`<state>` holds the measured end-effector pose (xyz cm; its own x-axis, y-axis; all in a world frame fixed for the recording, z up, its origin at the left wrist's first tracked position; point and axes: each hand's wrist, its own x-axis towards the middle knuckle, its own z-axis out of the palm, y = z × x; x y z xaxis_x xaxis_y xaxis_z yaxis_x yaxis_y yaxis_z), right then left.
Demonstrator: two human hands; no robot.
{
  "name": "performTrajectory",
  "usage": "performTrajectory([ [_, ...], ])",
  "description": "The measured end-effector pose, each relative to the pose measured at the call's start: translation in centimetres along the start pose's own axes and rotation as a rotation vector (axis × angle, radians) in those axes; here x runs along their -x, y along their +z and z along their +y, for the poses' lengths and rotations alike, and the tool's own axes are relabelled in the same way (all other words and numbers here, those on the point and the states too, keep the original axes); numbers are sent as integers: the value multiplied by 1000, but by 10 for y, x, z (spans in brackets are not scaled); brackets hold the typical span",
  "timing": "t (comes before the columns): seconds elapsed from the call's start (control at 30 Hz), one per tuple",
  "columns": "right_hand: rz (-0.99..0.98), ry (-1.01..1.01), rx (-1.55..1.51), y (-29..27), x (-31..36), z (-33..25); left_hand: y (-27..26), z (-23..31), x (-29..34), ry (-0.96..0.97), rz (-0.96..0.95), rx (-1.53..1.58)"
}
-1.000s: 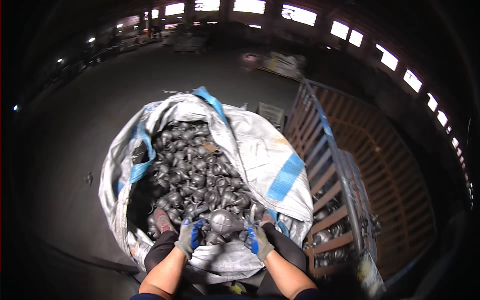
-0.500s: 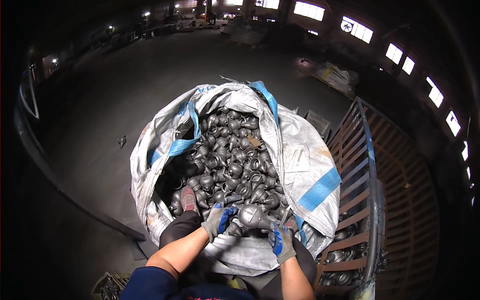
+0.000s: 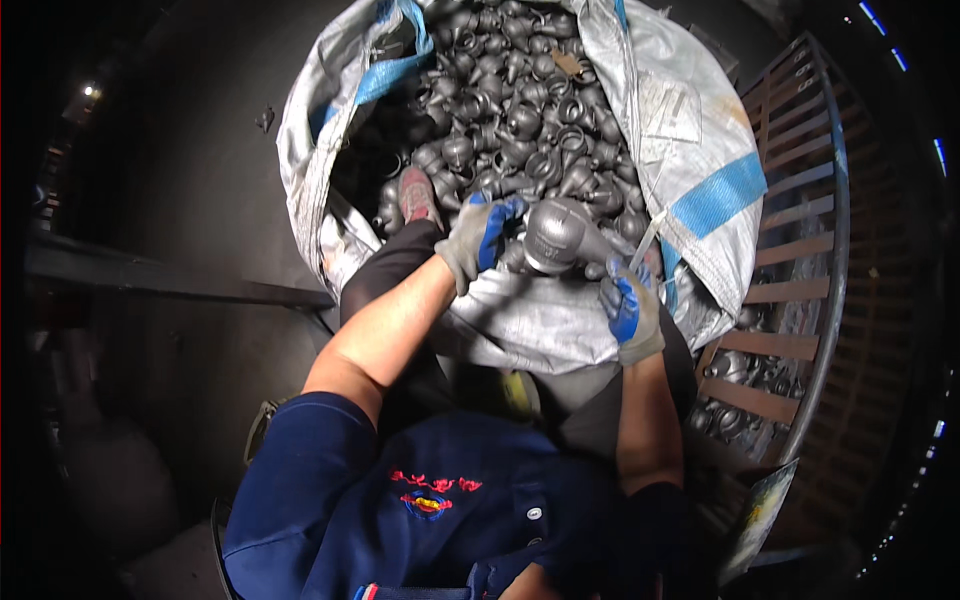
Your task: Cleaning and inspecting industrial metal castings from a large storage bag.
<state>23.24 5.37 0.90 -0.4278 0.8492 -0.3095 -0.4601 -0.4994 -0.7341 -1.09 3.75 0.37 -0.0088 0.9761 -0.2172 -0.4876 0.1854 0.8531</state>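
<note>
A round-bodied grey metal casting (image 3: 556, 236) with a narrower neck lies between my hands, above the near rim of a big white bag (image 3: 530, 315). My right hand (image 3: 632, 312), in a grey glove with blue coating, is closed at the neck end of this casting. A thin pale strip (image 3: 650, 240) runs up beside those fingers; whether it is held or part of the bag is unclear. My left hand (image 3: 480, 238), gloved alike, has curled fingers just left of the casting's body; what they grip is hidden. Many similar castings (image 3: 500, 110) fill the bag.
Blue straps (image 3: 720, 195) cross the bag. A rusty slatted metal crate (image 3: 800, 290) with more castings stands at the right. A dark metal bar (image 3: 180, 278) runs along the left. My shoe (image 3: 418, 195) is inside the bag. A scrap of brown cardboard (image 3: 566, 62) lies on the pile.
The view has tipped downward, so the bag and hands sit higher in the picture and my shirt shows. The casting stays between my hands, its body turned slightly.
</note>
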Motion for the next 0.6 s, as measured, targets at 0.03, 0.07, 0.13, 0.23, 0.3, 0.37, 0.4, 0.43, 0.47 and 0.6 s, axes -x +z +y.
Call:
performTrajectory([
  [0.03, -23, -10, 21, 6, -2, -4, 12, 7, 2, -13, 120, 64],
  [0.07, -45, -13, 57, 6, -4, -4, 9, 5, 1, 10, 109, 66],
  [0.13, -18, 0, 55, -2, -3, 1, 5, 3, 2, 253, 40, -415],
  [0.23, 73, -14, 56, 0, 3, 8, 2, -5, 9, 89, 29, -64],
  [0.3, 69, -15, 64, 2, 5, 9, 4, -2, 12, 39, 19, 79],
  [0.37, 48, -29, 41, 7, 9, 7, 7, -1, 14, 27, 59, 102],
  [0.4, 50, -25, 43, 9, 10, 6, 10, -1, 14, 33, 84, 106],
  [0.43, 92, -19, 32, 10, 11, 6, 10, -2, 14, 31, 86, 109],
  [0.47, 135, -13, 22, 10, 11, 6, 10, -3, 13, 36, 90, 86],
  [0.6, 104, 42, -10, -9, 3, 10, 8, -5, 8, 43, 124, -31],
])
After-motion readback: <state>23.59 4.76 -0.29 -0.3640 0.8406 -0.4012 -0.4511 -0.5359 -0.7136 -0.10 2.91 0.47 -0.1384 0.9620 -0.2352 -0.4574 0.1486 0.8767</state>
